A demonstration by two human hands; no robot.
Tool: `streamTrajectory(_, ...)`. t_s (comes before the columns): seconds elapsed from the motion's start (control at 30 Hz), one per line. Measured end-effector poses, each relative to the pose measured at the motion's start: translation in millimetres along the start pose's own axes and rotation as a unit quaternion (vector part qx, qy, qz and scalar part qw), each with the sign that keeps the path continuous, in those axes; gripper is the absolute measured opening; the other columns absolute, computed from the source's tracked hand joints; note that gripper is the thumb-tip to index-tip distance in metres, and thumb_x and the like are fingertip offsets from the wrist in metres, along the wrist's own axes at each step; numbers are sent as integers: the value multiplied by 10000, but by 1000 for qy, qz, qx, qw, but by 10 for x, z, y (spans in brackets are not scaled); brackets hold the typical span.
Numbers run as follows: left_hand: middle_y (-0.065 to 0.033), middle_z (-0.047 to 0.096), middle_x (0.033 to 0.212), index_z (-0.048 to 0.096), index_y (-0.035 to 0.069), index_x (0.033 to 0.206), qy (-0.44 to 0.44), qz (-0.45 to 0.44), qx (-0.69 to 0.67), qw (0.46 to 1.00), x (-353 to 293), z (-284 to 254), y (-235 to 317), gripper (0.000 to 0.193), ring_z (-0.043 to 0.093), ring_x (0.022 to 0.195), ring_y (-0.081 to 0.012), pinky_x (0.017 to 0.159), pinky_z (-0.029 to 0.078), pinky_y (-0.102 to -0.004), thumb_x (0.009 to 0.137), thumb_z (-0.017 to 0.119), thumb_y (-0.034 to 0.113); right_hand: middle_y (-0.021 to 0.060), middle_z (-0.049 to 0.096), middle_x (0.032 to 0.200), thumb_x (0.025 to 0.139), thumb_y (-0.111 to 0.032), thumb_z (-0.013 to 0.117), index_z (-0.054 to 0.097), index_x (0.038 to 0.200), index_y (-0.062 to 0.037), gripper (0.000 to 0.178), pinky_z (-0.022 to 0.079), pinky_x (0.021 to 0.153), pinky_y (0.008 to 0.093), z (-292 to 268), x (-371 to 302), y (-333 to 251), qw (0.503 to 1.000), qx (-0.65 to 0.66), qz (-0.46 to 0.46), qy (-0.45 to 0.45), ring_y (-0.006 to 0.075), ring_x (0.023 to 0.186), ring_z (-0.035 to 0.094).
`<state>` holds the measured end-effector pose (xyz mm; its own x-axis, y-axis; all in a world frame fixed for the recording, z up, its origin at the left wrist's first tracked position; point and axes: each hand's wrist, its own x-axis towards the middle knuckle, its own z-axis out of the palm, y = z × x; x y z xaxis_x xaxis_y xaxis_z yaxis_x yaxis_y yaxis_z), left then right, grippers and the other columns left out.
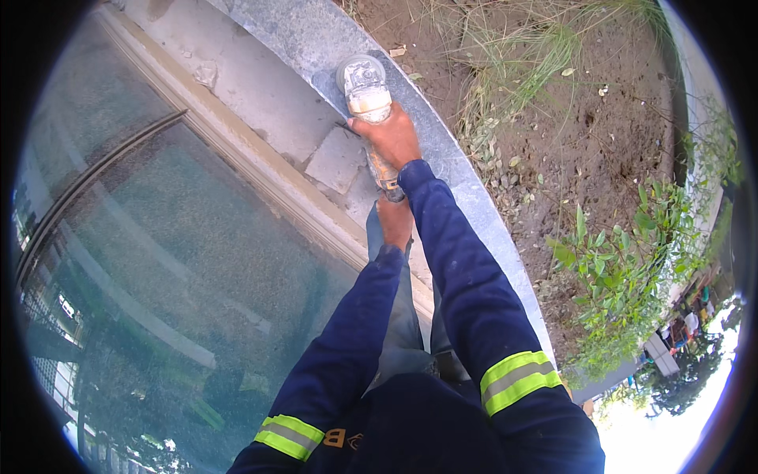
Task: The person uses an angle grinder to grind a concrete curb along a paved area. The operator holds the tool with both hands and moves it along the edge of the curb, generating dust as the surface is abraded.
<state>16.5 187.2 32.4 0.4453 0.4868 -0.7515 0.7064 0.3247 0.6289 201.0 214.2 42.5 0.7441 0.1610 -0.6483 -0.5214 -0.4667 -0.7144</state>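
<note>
An angle grinder [369,99], coated in pale dust with orange patches on its body, rests its round disc on the grey stone coping [482,213] of a low curved wall. My right hand [392,140] is closed around the grinder's body just behind its head. Farther back, my left hand [394,221] grips the rear end of the same tool, near my legs. Both dark blue sleeves, with yellow-green reflective bands, reach up from the lower edge. Whether the disc is spinning cannot be told.
Large glass panes [189,261] in a beige frame [237,162] stand close on the left. A loose square slab [335,160] lies on the dusty ledge between frame and coping. To the right are bare soil [600,142], long grass [537,71] and a leafy shrub [624,253].
</note>
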Motion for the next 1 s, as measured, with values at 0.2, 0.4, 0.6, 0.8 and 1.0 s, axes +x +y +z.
streamTrajectory(0.2,-210,802,1016,708,-69,1160,-13,4,31,999,-12,-85,-15,272,787,929,-316,828,574,-441,961,765,109,287,787,1186,746,-487,934,681,1265,65,799,586,985,470,-52,-120,-19,999,27,29,33,416,1129,774)
streamTrajectory(0.4,-129,779,994,710,-44,1144,-15,13,-11,1000,-25,110,175,259,727,872,-217,787,570,-402,1006,736,174,281,788,1186,731,-490,940,682,1276,56,813,584,976,477,-139,56,-52,1000,22,-3,18,405,1122,777)
streamTrajectory(0.6,-193,802,1067,681,-89,1234,15,-37,-4,999,-129,29,295,370,781,988,-285,871,569,-404,984,803,154,285,785,1191,730,-490,941,679,1268,67,817,586,970,478,-29,-20,-27,1000,13,2,0,412,1099,779)
streamTrajectory(0.8,-161,806,1075,690,-66,1226,-11,0,34,999,-74,21,144,340,777,956,-263,857,574,-407,983,798,145,290,783,1189,746,-484,940,677,1255,77,802,591,964,459,-111,-62,37,999,22,21,23,414,1099,779)
streamTrajectory(1.0,-163,802,1063,685,-56,1226,-10,1,-8,1000,15,124,139,320,771,953,-276,875,572,-417,981,783,123,294,781,1191,735,-488,940,677,1268,80,822,585,980,461,-75,125,-2,1000,22,-20,-1,410,1114,773)
